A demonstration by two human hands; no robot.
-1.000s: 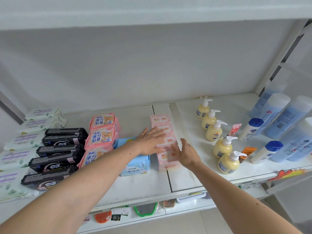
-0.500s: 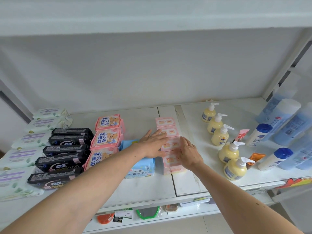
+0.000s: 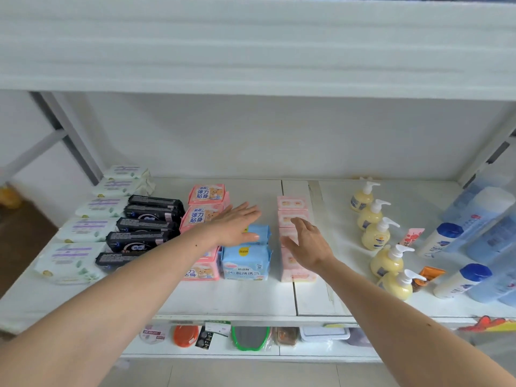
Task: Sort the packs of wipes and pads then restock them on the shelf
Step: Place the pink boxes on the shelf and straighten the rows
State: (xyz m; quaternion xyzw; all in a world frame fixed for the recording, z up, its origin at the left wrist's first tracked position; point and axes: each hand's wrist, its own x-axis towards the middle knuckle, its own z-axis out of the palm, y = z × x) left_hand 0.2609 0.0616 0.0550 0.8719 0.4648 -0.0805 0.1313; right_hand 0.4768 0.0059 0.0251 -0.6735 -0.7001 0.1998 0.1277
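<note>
While both hands are held flat with fingers straight over the shelf [image 3: 229,297], nothing is gripped. The left hand [image 3: 237,227] is spread above the blue packs [image 3: 245,263], between the bear-print pink packs [image 3: 205,208] and the pale pink row [image 3: 293,216]. The right hand [image 3: 307,244] is seen over that pale pink row, just right of the blue packs.

Two bare forearms, sleeveless to the frame edge, ending in an unadorned left hand [image 3: 237,227] and right hand [image 3: 308,247], neither gloved nor ringed.
</note>
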